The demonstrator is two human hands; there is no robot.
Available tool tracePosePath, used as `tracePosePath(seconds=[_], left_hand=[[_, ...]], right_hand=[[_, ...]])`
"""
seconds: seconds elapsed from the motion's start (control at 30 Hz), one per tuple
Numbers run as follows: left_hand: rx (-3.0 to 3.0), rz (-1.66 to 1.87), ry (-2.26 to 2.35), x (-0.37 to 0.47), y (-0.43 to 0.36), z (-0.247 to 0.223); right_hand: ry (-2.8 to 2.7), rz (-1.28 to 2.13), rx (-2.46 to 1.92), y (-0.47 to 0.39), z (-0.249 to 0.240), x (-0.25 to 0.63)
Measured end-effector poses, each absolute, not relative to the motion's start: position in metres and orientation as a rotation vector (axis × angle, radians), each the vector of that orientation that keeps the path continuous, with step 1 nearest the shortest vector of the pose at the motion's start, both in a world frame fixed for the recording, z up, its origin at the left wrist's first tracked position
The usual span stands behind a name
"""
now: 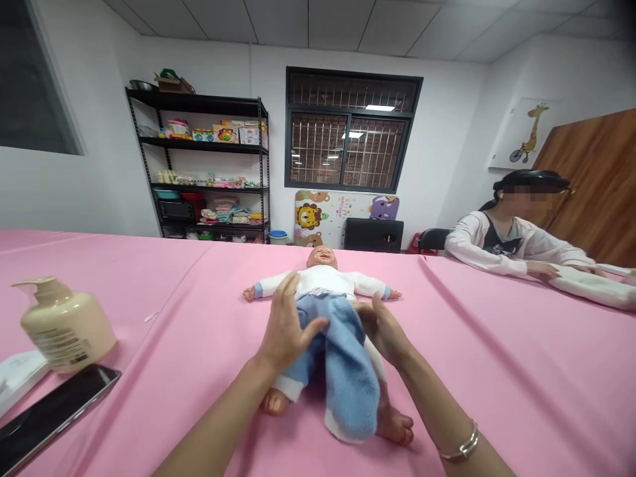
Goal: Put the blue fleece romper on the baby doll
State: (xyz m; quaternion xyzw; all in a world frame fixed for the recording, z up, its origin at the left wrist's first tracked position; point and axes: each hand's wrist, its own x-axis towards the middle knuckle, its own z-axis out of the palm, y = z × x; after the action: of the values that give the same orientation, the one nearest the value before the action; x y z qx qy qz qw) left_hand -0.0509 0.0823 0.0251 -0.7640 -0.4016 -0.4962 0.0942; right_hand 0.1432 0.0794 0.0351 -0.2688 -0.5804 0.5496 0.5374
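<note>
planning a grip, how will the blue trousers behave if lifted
The blue trousers would probably hang floppy, since the cloth creases and drapes over the doll. Their fuzzy surface suggests little slipping, and being just fabric they look light.

Doll (325, 279) on table (477, 358), bottle (67, 324) leftward
</note>
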Motion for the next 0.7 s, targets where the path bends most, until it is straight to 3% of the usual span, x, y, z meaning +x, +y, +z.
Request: tracePosePath(seconds=[0.1, 0.27, 0.43, 0.7], left_hand=[[-2.407, -1.25, -0.895, -0.045, 0.071, 0.032], [-2.507, -1.056, -0.836, -0.04, 0.069, 0.032], [-2.515, -1.024, -0.748, -0.038, 0.069, 0.029], [-2.671, -1.126, -0.603, -0.042, 0.066, 0.032]], right_hand=[[-1.501, 1.242, -0.687, 0.078, 0.035, 0.14], [-1.419, 0.726, -1.148, 0.099, 0.015, 0.151], [-1.364, 0.541, -1.526, 0.109, -0.011, 0.159], [-1.301, 1.052, -1.175, 0.1, -0.002, 0.152]])
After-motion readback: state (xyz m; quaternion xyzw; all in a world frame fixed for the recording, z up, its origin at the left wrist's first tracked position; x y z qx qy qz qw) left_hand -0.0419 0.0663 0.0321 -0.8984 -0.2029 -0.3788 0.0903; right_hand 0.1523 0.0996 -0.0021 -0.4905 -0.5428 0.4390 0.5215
